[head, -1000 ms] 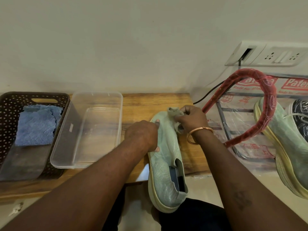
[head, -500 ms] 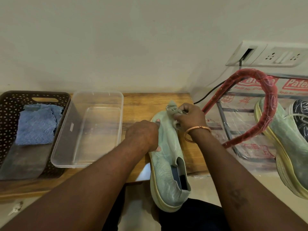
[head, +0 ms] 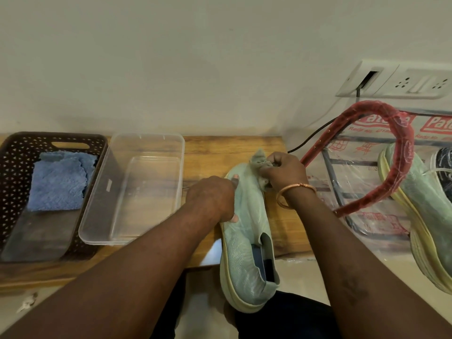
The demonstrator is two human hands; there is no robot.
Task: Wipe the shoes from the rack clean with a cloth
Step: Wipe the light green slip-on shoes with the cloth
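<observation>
A pale green knit shoe with a cream sole lies toe-away across the front of the wooden bench, its heel over my lap. My left hand grips the shoe's left side near the toe. My right hand holds a small grey-green cloth bunched against the toe. A matching green shoe sits on the plastic-wrapped rack at the right, with a dark shoe behind it.
A clear plastic tub stands on the bench left of the shoe. A dark perforated basket holding a blue cloth is at far left. A red-wrapped rack loop, a black cable and a wall socket are at right.
My right hand has slid the cloth slightly up and around the toe of the shoe. My left hand keeps its grip and the shoe has barely shifted.
</observation>
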